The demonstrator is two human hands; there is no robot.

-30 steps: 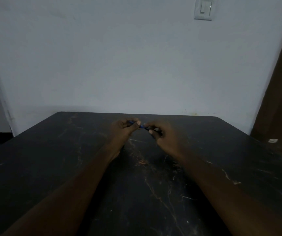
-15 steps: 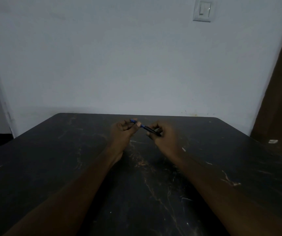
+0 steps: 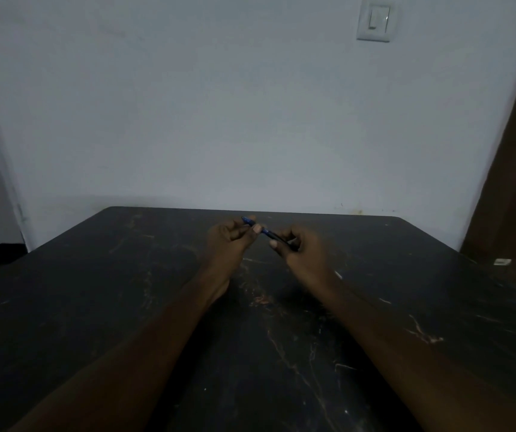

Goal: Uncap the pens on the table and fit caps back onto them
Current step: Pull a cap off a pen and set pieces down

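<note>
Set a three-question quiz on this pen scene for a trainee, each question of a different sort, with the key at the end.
1. Multiple choice: the blue pen is held by A) one hand, B) both hands, C) no hand.
2. True or false: the pen lies untouched on the table.
3. Fill in: the light switch sits on the wall at the upper ____ of the view.

Key: 1 B, since the left hand and the right hand each pinch one end. 2 false. 3 right.
</note>
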